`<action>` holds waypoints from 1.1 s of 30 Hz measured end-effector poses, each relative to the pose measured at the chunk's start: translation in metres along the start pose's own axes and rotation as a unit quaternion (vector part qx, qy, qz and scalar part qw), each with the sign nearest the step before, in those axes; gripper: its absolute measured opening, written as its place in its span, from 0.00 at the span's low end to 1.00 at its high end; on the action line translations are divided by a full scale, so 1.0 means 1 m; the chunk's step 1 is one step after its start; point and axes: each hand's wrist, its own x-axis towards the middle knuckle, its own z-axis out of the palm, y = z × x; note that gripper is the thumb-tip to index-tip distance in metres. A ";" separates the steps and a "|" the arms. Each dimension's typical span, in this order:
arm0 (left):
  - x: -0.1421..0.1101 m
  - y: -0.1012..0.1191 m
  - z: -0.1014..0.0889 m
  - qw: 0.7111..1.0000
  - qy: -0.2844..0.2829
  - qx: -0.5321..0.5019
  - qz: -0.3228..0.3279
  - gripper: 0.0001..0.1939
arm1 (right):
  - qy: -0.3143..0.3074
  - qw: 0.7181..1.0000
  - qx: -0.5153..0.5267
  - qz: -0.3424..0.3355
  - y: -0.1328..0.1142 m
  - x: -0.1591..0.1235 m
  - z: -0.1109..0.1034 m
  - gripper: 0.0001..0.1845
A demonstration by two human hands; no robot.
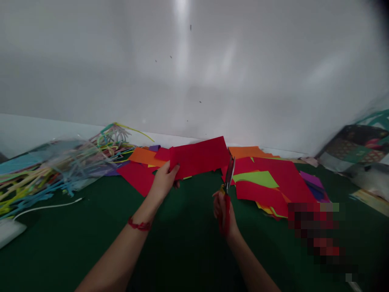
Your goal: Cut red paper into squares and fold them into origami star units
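My left hand (166, 177) pinches the left end of a red sheet of paper (199, 157), held up above the table. In my right hand (225, 213) is a pair of scissors (230, 174) with red handles, its blades pointing up beside the sheet's right edge. Whether the blades touch the paper I cannot tell. Behind my right hand lie red paper pieces (285, 174) in a loose pile, with a lime green piece (258, 178) on top. An orange piece (142, 155) and another red piece (136, 176) lie beyond my left hand.
Bundles of coloured pipe cleaners (45, 174), partly under clear plastic, cover the left side of the green table (188, 243). A white cable (48, 206) runs to a white object (12, 231) at the left edge. Bags (355, 150) stand at the right. A pale wall (194, 81) closes off the back.
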 end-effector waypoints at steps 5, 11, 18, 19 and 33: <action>-0.003 0.005 0.001 0.995 0.085 0.047 0.019 0.14 | -0.059 0.996 -0.034 0.058 -0.005 -0.017 0.004 0.22; -0.007 0.018 0.001 0.995 0.098 -0.007 -0.019 0.14 | -0.122 0.988 -0.077 0.059 0.001 -0.026 -0.002 0.27; -0.013 0.024 0.004 0.996 0.081 -0.040 -0.018 0.16 | -0.073 0.990 -0.109 0.048 -0.002 -0.029 -0.004 0.29; -0.012 0.025 0.004 0.996 0.077 -0.046 -0.019 0.15 | -0.070 0.990 -0.111 0.052 -0.002 -0.029 -0.005 0.28; -0.001 0.030 0.017 0.998 0.053 -0.032 0.012 0.12 | -0.044 0.989 -0.127 0.054 -0.017 -0.035 0.000 0.27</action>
